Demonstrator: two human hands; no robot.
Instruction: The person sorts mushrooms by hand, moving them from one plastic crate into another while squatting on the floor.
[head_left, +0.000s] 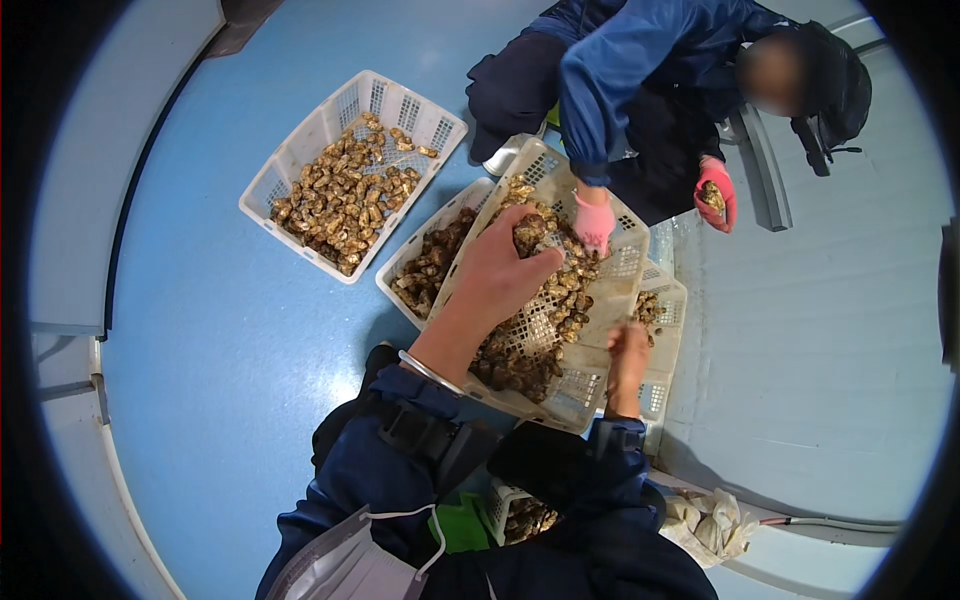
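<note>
My left hand [497, 262] is closed around a brown, rough-shelled oyster [528, 236], thumb and fingers on its sides. It hangs over a white perforated plastic basket [612, 300] holding many loose oysters [567, 290]. At that basket's right side is my right hand [628, 352], fingers curled in; what they hold, if anything, does not show. Past its rim, partly covered, another white basket [660, 372] has small oysters [648, 310] in it. Across from me, a co-worker's pink-gloved hand [594, 222] reaches into the top basket. Their other gloved hand [716, 195] holds an oyster.
A separate white basket [262, 190] of oysters stands on the blue floor [220, 330] to the left. Under the top basket's left side sits one with darker oysters [432, 262]. A pale wall [830, 330] runs along the right. Crumpled sacking [710, 528] lies at lower right.
</note>
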